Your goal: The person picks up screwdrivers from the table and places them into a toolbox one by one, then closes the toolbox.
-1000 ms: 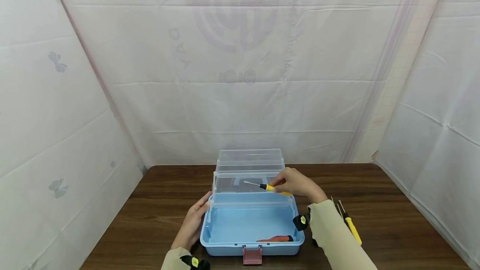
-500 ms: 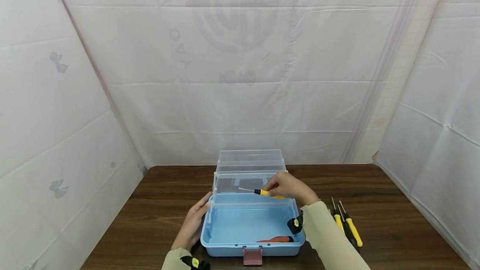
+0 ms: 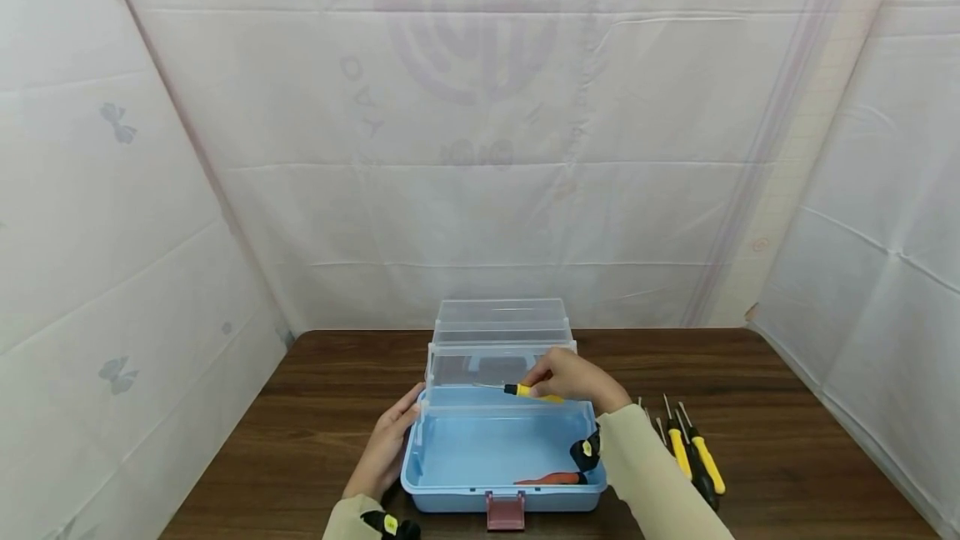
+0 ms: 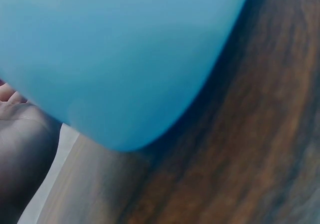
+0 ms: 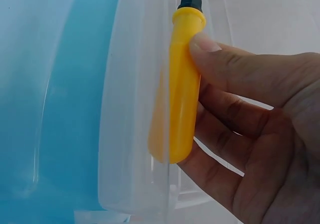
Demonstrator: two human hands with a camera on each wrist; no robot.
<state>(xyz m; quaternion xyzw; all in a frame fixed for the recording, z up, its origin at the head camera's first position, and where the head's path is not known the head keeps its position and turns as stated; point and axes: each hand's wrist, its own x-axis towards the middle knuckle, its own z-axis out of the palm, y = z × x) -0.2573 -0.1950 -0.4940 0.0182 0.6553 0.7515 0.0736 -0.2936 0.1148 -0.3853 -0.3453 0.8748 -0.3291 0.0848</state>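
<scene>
A light blue toolbox (image 3: 480,448) sits on the table with its translucent tiered trays (image 3: 501,319) unfolded at the back. My left hand (image 3: 384,444) rests along the box's left side, fingers extended toward the rear corner; in the left wrist view the palm lies by the blue wall (image 4: 125,73). With thumb and fingers my right hand (image 3: 573,377) pinches the yellow handle of a black-collared screwdriver (image 5: 185,83), its shaft pointing left. The screwdriver is over a clear tray (image 5: 135,134), whose wall overlaps the handle's edge. An orange-handled tool (image 3: 553,478) lies inside the box at the front.
Several more screwdrivers (image 3: 705,461) with yellow or black handles lie on the wooden table (image 3: 322,407) at the right, partly behind the right sleeve (image 3: 652,469). A dusky pink latch (image 3: 506,512) hangs at the box's front. White sheeting (image 3: 480,190) encloses the table.
My right hand has moved left and down toward the clear tray with the screwdriver. More screwdrivers on the right show past the sleeve. The left hand stays put.
</scene>
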